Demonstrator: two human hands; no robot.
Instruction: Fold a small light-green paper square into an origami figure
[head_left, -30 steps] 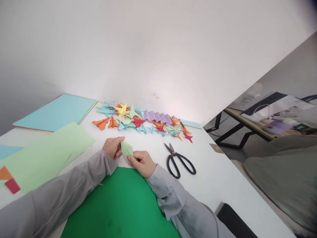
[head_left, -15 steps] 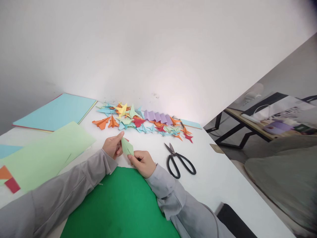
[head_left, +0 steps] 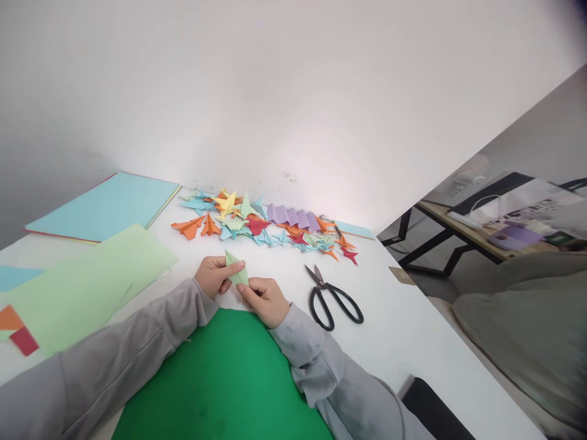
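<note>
The right hand [head_left: 268, 300] pinches the near corner of a folded pale-green paper [head_left: 238, 277] above the bench [head_left: 389, 318]; the left hand [head_left: 214, 275] pinches it higher, hidden fingers hard to judge. Light, likely easily creased: hold its edges.

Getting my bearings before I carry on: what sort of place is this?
Likely a papercraft corner; home or workplace, I can't tell. The white table against a wall holds folded paper figures, scissors and a paper stack.
</note>
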